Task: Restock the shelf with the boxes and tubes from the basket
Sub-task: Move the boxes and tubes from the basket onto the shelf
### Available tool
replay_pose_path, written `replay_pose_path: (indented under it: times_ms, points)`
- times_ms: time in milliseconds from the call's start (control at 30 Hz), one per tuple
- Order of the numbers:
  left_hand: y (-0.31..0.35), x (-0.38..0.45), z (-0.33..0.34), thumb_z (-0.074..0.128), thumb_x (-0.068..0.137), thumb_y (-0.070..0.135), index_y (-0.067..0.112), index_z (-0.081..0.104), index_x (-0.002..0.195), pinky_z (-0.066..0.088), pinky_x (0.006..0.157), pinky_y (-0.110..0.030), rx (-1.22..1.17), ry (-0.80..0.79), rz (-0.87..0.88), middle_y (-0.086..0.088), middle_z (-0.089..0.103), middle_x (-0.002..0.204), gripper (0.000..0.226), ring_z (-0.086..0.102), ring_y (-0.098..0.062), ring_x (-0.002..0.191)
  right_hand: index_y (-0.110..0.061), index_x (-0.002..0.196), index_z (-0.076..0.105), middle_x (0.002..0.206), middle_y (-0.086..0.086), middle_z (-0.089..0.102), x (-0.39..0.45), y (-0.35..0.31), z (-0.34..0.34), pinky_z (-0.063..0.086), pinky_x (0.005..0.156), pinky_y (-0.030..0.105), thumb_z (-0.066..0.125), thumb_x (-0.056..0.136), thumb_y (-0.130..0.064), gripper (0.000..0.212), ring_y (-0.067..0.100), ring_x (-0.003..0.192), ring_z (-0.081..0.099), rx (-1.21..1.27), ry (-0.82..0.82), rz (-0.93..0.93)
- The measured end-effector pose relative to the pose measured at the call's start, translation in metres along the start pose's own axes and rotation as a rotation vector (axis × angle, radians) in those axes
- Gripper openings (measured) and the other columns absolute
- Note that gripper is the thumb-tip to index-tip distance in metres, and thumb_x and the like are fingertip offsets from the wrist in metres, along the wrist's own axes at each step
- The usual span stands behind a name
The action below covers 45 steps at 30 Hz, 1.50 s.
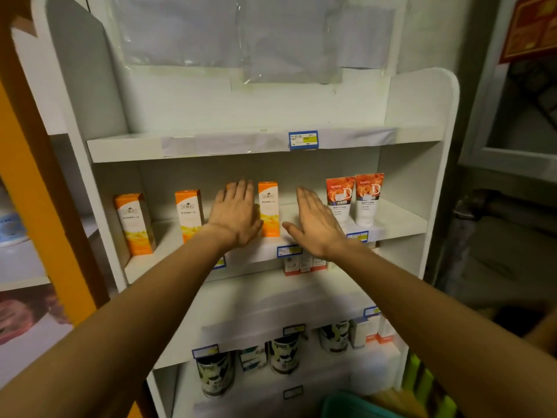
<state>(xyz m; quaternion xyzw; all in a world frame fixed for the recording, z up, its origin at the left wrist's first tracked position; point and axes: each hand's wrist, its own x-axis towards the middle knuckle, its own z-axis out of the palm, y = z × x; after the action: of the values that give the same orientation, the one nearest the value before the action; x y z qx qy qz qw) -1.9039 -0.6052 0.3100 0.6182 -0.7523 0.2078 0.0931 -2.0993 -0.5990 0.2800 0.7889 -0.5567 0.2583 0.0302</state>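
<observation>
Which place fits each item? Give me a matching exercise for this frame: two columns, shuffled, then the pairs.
Things:
1. orange boxes
2. white tubes
3. dark cans
4. blue price label

Places:
A. front edge of the upper shelf
B. right part of the middle shelf
C. low shelf near the bottom
D. left and centre of the middle shelf

Pairs: 1-D, 2-B, 3-C, 4-A

Two bare arms reach forward
The left hand and right hand are flat, fingers straight, palms facing away, holding nothing
</observation>
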Motion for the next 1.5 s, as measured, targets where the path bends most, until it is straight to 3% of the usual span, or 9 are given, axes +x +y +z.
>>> replay_pose_path:
  times_ms: [267, 500, 700, 833, 1000, 1133, 1267, 1433, 1500]
  points:
    - [0.078, -0.047, 0.032, 0.043, 0.096, 0.055, 0.006, 0.004, 0.157, 0.009, 0.123, -0.048, 0.000, -0.089, 0.104, -0.016, 0.006, 0.165, 0.087, 0.007, -0.033, 0.152, -0.009, 0.158, 0.006, 0.166, 0.008, 0.004, -0.094, 0.047, 0.006, 0.010, 0.123, 0.046, 0.035, 0.101, -0.055, 0.080, 0.023, 0.153, 0.001, -0.097, -0.154, 0.117]
    - [0.170, -0.105, 0.104, 0.049, 0.092, 0.058, 0.011, 0.039, 0.143, 0.022, 0.117, -0.051, -0.032, -0.219, 0.256, -0.013, 0.044, 0.146, 0.070, 0.039, -0.033, 0.135, -0.009, 0.152, 0.026, 0.160, 0.010, 0.025, -0.200, 0.117, 0.054, 0.022, 0.118, 0.048, 0.033, 0.100, -0.058, 0.072, 0.028, 0.150, 0.014, -0.175, -0.309, 0.254]
    - [0.245, -0.150, 0.190, 0.049, 0.092, 0.059, 0.014, 0.049, 0.134, 0.039, 0.102, -0.044, -0.042, -0.489, 0.397, -0.013, 0.053, 0.136, 0.061, 0.051, -0.034, 0.124, -0.011, 0.153, 0.026, 0.157, 0.010, 0.029, -0.296, 0.188, 0.118, 0.030, 0.114, 0.047, 0.038, 0.099, -0.056, 0.071, 0.029, 0.145, 0.025, -0.153, -0.520, 0.445]
    - [0.287, -0.169, 0.240, 0.050, 0.092, 0.056, 0.014, 0.047, 0.135, 0.037, 0.101, -0.043, -0.014, -0.611, 0.495, -0.012, 0.053, 0.135, 0.060, 0.052, -0.032, 0.120, -0.015, 0.151, 0.027, 0.155, 0.011, 0.033, -0.341, 0.228, 0.159, 0.032, 0.112, 0.044, 0.041, 0.099, -0.054, 0.067, 0.030, 0.142, 0.031, -0.113, -0.646, 0.602]
    - [0.315, -0.173, 0.296, 0.049, 0.092, 0.061, 0.016, 0.049, 0.136, 0.041, 0.104, -0.043, -0.102, -0.749, 0.533, -0.011, 0.056, 0.134, 0.063, 0.054, -0.030, 0.120, -0.019, 0.148, 0.036, 0.146, 0.013, 0.045, -0.365, 0.265, 0.214, 0.041, 0.107, 0.044, 0.042, 0.096, -0.059, 0.066, 0.032, 0.131, 0.046, -0.023, -0.758, 0.722]
    - [0.330, -0.176, 0.337, 0.049, 0.093, 0.062, 0.017, 0.051, 0.133, 0.044, 0.101, -0.039, -0.170, -0.821, 0.540, -0.009, 0.057, 0.135, 0.060, 0.056, -0.028, 0.122, -0.014, 0.141, 0.046, 0.141, 0.015, 0.052, -0.371, 0.277, 0.256, 0.045, 0.101, 0.042, 0.034, 0.099, -0.060, 0.063, 0.033, 0.123, 0.053, 0.069, -0.830, 0.715]
    - [0.341, -0.189, 0.395, 0.049, 0.096, 0.053, 0.018, 0.048, 0.136, 0.042, 0.103, -0.040, -0.207, -0.886, 0.501, -0.010, 0.054, 0.138, 0.054, 0.053, -0.030, 0.125, -0.015, 0.151, 0.033, 0.151, 0.016, 0.042, -0.373, 0.289, 0.307, 0.042, 0.107, 0.045, 0.041, 0.098, -0.056, 0.067, 0.034, 0.132, 0.046, 0.127, -0.896, 0.695]
    - [0.345, -0.206, 0.481, 0.040, 0.084, 0.064, 0.029, 0.060, 0.099, 0.054, 0.085, -0.037, -0.174, -1.010, 0.487, -0.001, 0.068, 0.109, 0.043, 0.064, -0.021, 0.094, -0.008, 0.150, 0.027, 0.140, 0.020, 0.050, -0.387, 0.303, 0.359, 0.045, 0.100, 0.044, 0.043, 0.100, -0.051, 0.068, 0.036, 0.123, 0.052, 0.067, -1.036, 0.704]
    - [0.347, -0.210, 0.499, 0.041, 0.085, 0.062, 0.027, 0.059, 0.102, 0.054, 0.086, -0.037, -0.190, -1.026, 0.470, -0.002, 0.067, 0.110, 0.043, 0.063, -0.022, 0.096, -0.005, 0.144, 0.035, 0.139, 0.020, 0.051, -0.393, 0.311, 0.372, 0.044, 0.097, 0.043, 0.044, 0.101, -0.048, 0.061, 0.035, 0.123, 0.052, 0.035, -1.069, 0.689]
